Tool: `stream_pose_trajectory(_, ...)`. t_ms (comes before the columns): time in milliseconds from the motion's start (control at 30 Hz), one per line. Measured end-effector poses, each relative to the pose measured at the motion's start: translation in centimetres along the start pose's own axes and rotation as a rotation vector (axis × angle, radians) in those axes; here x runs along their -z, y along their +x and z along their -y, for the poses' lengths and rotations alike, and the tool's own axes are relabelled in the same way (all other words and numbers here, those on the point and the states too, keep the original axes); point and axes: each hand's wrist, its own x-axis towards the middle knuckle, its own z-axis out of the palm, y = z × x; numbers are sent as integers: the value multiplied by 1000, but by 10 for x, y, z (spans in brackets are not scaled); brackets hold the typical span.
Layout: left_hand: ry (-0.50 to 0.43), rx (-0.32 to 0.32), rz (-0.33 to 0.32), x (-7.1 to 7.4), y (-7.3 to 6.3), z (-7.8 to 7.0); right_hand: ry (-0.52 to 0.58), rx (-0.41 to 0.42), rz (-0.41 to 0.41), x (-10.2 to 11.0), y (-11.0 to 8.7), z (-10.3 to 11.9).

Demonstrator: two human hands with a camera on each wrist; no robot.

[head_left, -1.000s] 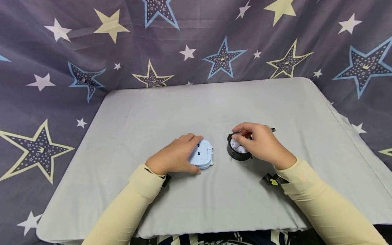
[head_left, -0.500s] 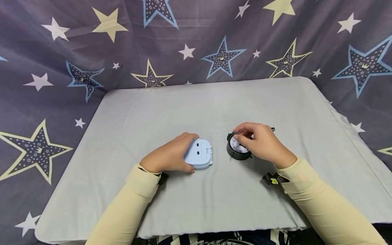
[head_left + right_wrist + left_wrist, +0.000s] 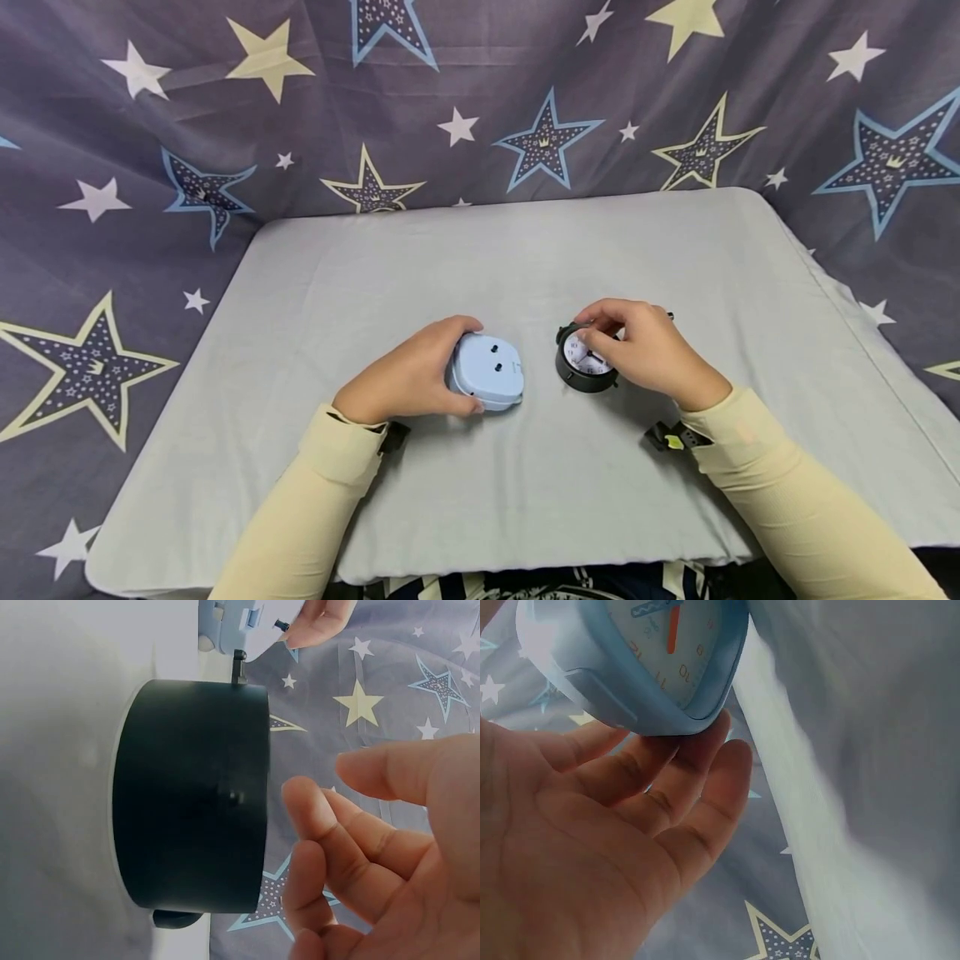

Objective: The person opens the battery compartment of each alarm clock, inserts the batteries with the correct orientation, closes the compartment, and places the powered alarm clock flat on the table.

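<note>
My left hand [image 3: 408,371] grips a light blue alarm clock [image 3: 489,379] at its left side, thumb at the near edge and fingers at the far edge. The clock lies back upward with its left side raised; in the left wrist view the dial [image 3: 686,656], with an orange hand and numerals, shows from below. To the right, a round black alarm clock [image 3: 581,382] lies with its white dial up. Over that dial hovers my right hand [image 3: 648,350], fingers loosely bent. The right wrist view shows its fingertips [image 3: 304,799] apart from the black casing [image 3: 191,795].
Both clocks are on a table with a light grey cloth [image 3: 450,267]. A dark curtain [image 3: 420,108] printed with stars hangs along the back and sides. Each wrist bears a dark strap, such as the right wrist strap [image 3: 675,437].
My left hand shifted left along the blue clock, then raised its left side, so the clock now tilts. The right hand stayed over the black clock.
</note>
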Motion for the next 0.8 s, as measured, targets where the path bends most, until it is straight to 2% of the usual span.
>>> stream_pose_trajectory(567,64,-98,-101,4,-2,-4,-15,-3,30,-2,0,-1)
stream_pose_trajectory(800,94,-140,-187,5,-2,-7,-14,8,13,-3,-1,-3)
